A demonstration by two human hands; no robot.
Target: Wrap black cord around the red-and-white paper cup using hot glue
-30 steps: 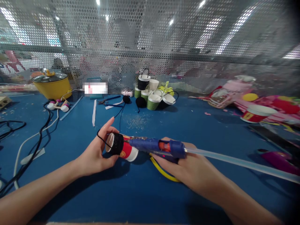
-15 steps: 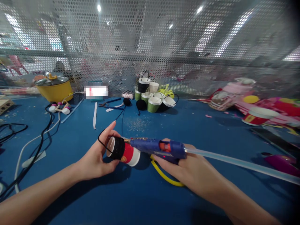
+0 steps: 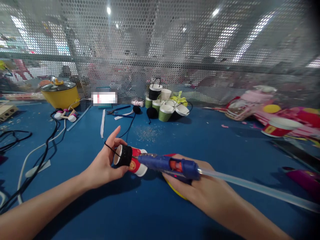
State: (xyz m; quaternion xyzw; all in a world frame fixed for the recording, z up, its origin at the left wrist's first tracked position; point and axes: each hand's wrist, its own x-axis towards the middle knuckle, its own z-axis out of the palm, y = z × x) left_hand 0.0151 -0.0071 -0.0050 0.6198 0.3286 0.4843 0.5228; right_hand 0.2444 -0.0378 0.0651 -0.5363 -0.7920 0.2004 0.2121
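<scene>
My left hand (image 3: 110,163) holds a small paper cup (image 3: 138,168) tilted on its side, its mouth toward the left. Black cord (image 3: 124,155) is wound round the cup's rim half, while the rest shows red and white. A loose end of cord runs from it across the table to a black ball of cord (image 3: 136,109). In my right hand (image 3: 200,180) is a blue glue gun (image 3: 165,163), with a long clear glue stick (image 3: 250,186) sticking out of its back. The gun's nozzle is at the edge of the wound cord; whether it touches is hard to see.
Small cups wrapped in green and black (image 3: 166,111) stand at the back, beside another black ball (image 3: 152,113). Pliers (image 3: 121,111) lie left of them. A yellow pot (image 3: 60,95) and cables (image 3: 48,140) are at left; a red-and-white bowl (image 3: 281,127) is at right.
The nozzle has shifted slightly right and down along the cord's edge. The cup has turned a little in my left hand. The whole view has moved slightly.
</scene>
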